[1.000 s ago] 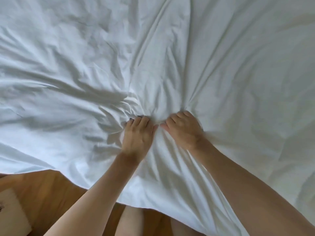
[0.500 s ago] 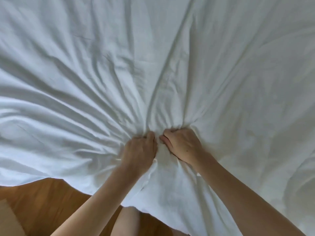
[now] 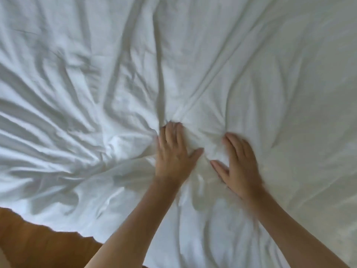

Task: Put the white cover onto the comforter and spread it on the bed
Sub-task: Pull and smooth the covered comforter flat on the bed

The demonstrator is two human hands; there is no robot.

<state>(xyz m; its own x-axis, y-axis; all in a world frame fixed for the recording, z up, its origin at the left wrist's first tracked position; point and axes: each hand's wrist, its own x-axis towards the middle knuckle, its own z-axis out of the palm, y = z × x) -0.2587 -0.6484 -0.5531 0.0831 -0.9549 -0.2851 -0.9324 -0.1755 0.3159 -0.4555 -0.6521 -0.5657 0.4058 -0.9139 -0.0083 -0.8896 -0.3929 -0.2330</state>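
The white cover (image 3: pixel 251 74) fills nearly the whole head view, wrinkled, with creases fanning out from a bunched spot at the centre. The comforter is hidden under it. My left hand (image 3: pixel 173 153) lies palm down on the cloth just left of the bunch, fingers spread, fingertips at the crease. My right hand (image 3: pixel 237 163) lies flat to the right of it, fingers apart, thumb pointing left. Neither hand grips the fabric. The image is slightly blurred by motion.
The cover's near edge hangs over the bed side at lower left, above a brown wooden floor (image 3: pixel 38 246). A sliver of a pale object (image 3: pixel 2 260) shows at the bottom left corner.
Both hands were clenched on a gathered fold of the cover; now they have let go, opened flat and moved apart. The taut radiating creases have slackened.
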